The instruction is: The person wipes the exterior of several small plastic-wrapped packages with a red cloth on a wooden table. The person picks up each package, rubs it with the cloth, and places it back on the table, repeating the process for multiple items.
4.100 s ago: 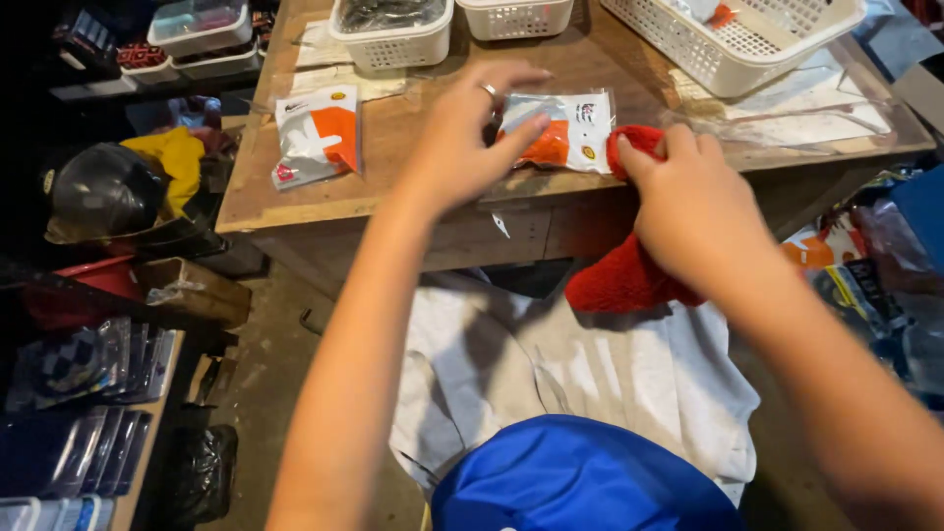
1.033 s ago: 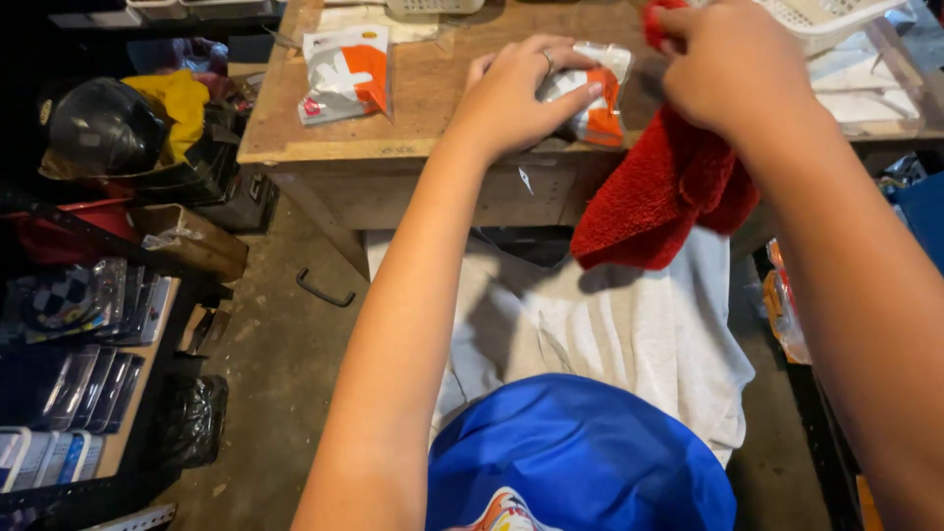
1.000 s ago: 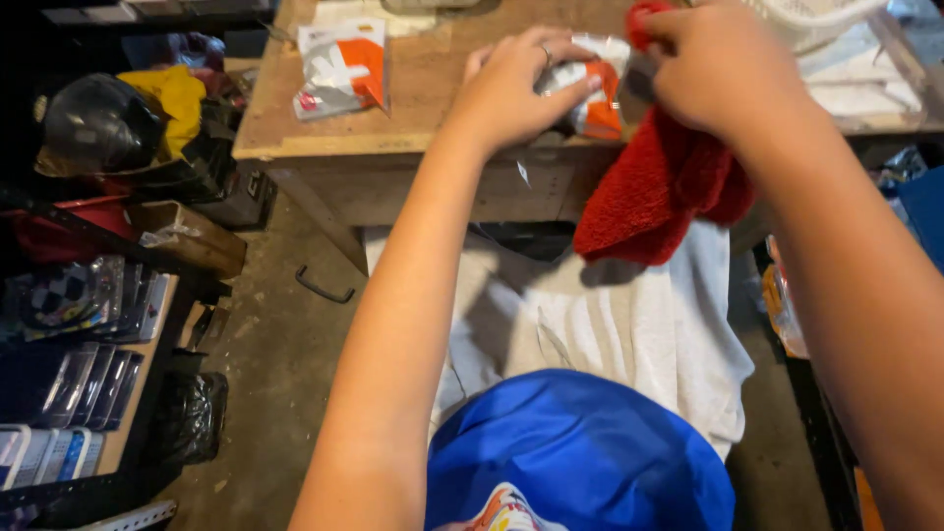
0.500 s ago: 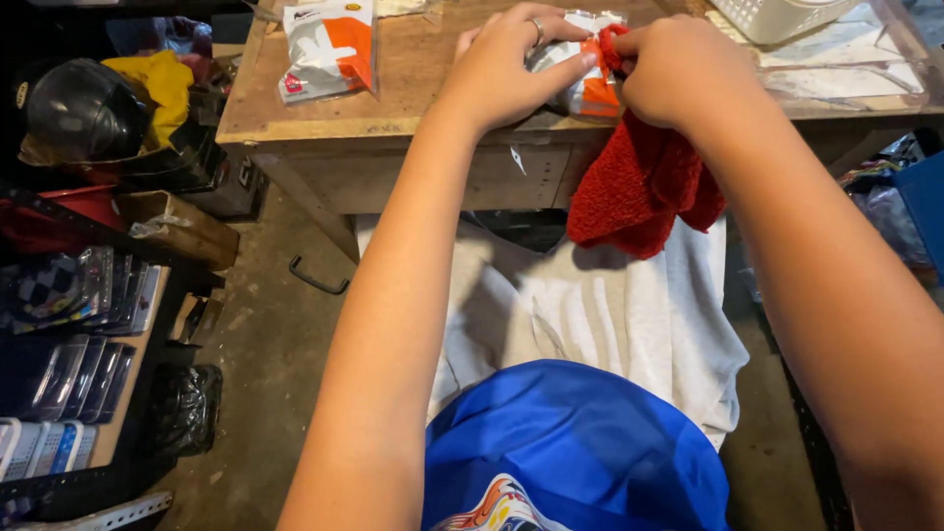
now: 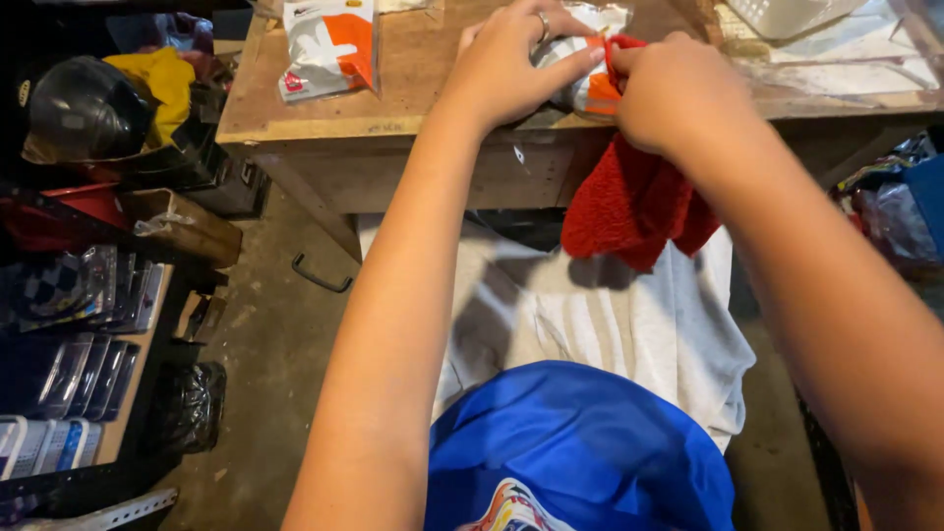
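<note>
My left hand [image 5: 511, 61] presses down on a white and orange plastic packet [image 5: 590, 90] lying near the front edge of the wooden table [image 5: 324, 116]. A ring sits on one of its fingers. My right hand [image 5: 678, 90] is closed on a red fuzzy cloth [image 5: 634, 206] at the packet's right end, and the cloth hangs down below the table edge. A second white and orange packet [image 5: 326, 44] lies flat on the table to the left, untouched.
A white basket [image 5: 787, 12] and clear plastic sheets [image 5: 846, 64] lie at the table's right. A black helmet [image 5: 84, 113], yellow cloth and a rack of small packaged goods [image 5: 74, 334] crowd the left. White cloth [image 5: 590, 324] covers my lap above blue fabric [image 5: 580, 452].
The red cloth has risen from below the table edge to the packet's right end, with my right hand closing in beside my left. My view has tilted down toward my lap.
</note>
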